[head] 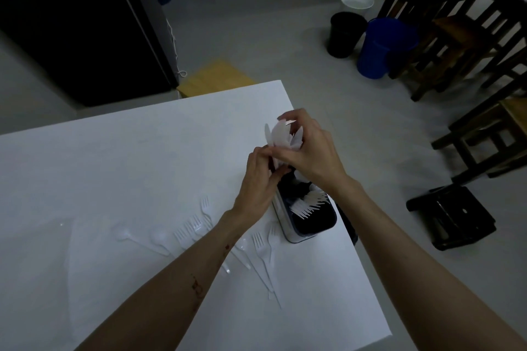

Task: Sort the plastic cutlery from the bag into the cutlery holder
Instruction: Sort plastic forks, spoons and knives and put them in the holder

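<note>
A white cutlery holder (288,226) with dark compartments stands near the table's right edge. Several white plastic forks (309,204) lean in its near compartment. A bunch of white plastic knives (281,135) stands upright over its far compartment. My right hand (309,151) wraps around the bunch from the right, and my left hand (261,179) pinches it low on the left side. Loose forks (261,246) and spoons (159,238) lie on the table near my left forearm. A clear plastic bag (71,239) lies flat at the left, hard to make out.
The white table (114,165) ends just right of the holder. On the floor beyond stand a blue bucket (383,47), a black bin (343,34), a white bowl (356,1), dark wooden chairs (456,37) and a low black stool (453,216).
</note>
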A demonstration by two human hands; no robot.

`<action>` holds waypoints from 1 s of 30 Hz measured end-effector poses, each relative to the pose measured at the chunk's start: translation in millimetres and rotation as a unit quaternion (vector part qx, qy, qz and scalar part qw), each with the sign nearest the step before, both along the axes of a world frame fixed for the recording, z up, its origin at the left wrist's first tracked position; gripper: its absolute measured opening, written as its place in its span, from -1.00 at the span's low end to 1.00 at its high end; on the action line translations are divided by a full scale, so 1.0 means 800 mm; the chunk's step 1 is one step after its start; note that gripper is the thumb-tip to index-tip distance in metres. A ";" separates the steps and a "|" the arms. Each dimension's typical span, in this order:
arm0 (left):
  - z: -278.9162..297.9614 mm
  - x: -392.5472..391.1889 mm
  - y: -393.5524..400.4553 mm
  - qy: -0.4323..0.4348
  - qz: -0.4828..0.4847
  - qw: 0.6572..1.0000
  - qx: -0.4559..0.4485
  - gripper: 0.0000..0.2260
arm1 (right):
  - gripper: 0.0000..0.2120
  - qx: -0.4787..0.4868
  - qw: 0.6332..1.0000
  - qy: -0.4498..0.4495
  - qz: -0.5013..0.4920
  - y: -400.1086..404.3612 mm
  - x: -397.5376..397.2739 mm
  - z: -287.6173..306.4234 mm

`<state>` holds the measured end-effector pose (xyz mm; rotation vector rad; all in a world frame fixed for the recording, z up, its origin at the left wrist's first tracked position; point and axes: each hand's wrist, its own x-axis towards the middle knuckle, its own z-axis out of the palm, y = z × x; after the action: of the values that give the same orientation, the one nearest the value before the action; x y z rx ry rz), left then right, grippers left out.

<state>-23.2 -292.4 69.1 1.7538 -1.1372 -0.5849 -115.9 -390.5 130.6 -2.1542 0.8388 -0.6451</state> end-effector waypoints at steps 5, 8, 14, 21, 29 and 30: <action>-0.005 0.002 0.005 -0.011 0.003 1.000 -0.016 -0.79 | -0.81 -0.061 0.997 -0.042 -0.008 0.009 0.001 0.001; -0.001 0.003 0.002 0.017 0.029 0.999 -0.012 -0.86 | -0.84 -0.090 0.996 -0.018 -0.013 0.012 0.003 -0.003; 0.026 0.005 -0.002 0.093 0.078 0.991 -0.061 -0.82 | -0.81 0.000 0.996 -0.071 -0.047 0.006 0.005 -0.001; 0.057 0.011 -0.002 0.122 0.148 0.973 -0.125 -0.86 | -0.80 0.010 0.996 -0.072 -0.047 0.006 0.006 -0.002; 0.013 0.012 0.006 -0.027 0.054 0.995 -0.079 -0.88 | -0.87 -0.023 0.996 -0.061 -0.060 0.011 0.005 -0.006; 0.012 0.011 0.004 -0.050 0.052 0.995 -0.073 -0.91 | -0.87 -0.031 0.996 -0.057 -0.061 0.012 0.005 -0.007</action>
<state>-14.7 -288.8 78.6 1.7190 -1.1203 -0.3455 -111.9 -380.8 125.3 -2.1111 0.9027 -0.8591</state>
